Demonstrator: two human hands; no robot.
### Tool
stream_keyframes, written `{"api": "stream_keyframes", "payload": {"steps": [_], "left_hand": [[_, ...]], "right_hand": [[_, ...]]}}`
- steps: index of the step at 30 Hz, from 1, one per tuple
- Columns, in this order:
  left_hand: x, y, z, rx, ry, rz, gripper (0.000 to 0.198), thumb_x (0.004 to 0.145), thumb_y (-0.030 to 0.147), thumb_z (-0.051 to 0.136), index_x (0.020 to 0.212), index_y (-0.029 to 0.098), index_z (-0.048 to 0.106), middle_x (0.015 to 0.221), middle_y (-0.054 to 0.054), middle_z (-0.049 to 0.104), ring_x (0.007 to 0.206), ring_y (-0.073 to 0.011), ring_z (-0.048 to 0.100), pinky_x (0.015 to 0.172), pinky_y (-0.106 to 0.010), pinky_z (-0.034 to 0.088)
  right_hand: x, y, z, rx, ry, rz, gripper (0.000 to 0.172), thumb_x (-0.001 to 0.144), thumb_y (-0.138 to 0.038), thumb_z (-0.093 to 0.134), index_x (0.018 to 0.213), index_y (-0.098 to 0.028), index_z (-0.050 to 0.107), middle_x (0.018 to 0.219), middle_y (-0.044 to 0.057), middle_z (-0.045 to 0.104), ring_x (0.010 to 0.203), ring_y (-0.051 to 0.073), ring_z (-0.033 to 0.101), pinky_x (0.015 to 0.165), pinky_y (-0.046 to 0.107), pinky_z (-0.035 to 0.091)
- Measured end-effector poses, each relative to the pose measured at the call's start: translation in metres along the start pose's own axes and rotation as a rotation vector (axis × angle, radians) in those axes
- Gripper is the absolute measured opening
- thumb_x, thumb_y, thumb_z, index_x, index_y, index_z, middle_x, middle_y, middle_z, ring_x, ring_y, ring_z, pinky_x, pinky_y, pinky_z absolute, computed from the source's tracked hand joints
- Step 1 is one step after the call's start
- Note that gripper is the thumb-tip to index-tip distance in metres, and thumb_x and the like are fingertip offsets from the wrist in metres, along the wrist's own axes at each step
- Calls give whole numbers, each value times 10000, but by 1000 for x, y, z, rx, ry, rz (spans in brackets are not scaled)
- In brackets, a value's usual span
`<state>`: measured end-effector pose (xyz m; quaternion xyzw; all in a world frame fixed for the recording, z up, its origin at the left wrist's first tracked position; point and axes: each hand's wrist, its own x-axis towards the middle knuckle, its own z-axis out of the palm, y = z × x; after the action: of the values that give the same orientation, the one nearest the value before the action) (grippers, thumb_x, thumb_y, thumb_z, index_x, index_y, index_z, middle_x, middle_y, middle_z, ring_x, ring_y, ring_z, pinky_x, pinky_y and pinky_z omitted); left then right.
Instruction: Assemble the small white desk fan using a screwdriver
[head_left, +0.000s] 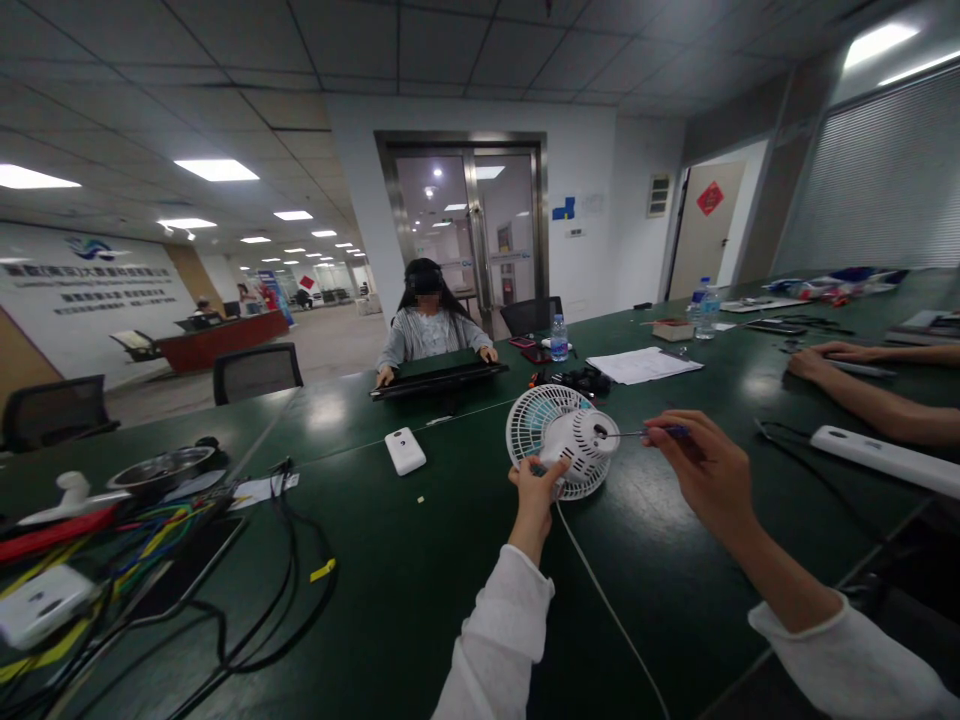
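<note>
Screwdriver (643, 432) at fan (564, 440)

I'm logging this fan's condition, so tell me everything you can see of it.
The fan is small, white, seemingly plastic, with a round wire-style grille and pale blue blades showing behind it. Its rear motor housing faces the camera, with slots around it. It is held upright above the green table. The left hand grips its lower edge; a white cord trails down from it. A screwdriver in the right hand touches the housing.
</note>
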<state>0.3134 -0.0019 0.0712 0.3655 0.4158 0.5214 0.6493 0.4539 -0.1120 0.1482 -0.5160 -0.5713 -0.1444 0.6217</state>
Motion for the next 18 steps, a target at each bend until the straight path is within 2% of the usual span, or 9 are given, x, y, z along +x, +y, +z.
{"api": "stream_keyframes", "payload": {"steps": [7,11,15,18], "left_hand": [[1,-3,-2,-3,-9,4,520,457,364,899,732,168,504,1138,-65,321,832,-127,528,441,-169,497],[3,-4,-3,-4,-17,9,514,461,355,900,737,166,511,1138,-65,333,863,-139,535,486,-180,518],[4,-5,-3,-13,-18,6,498,474,351,898,740,164,521,1165,-72,337,915,-164,545,544,-208,546],[5,-6,-3,-27,-15,2,487,468,324,903,734,162,529,1161,-70,351,927,-174,553,560,-224,559]], "right_hand": [[-6,0,-1,-46,-14,-26,212,857,-387,602,799,-196,675,848,50,634,571,119,594,478,258,469],[-13,-1,0,-46,14,-2,210,840,-393,620,789,-200,685,853,55,639,575,125,596,489,265,478],[-13,-3,-1,46,10,116,225,829,-428,618,790,-212,670,867,48,642,619,147,626,553,284,518],[-5,-2,-2,108,6,230,267,805,-486,622,772,-223,652,791,30,646,626,159,632,593,292,532]]}}
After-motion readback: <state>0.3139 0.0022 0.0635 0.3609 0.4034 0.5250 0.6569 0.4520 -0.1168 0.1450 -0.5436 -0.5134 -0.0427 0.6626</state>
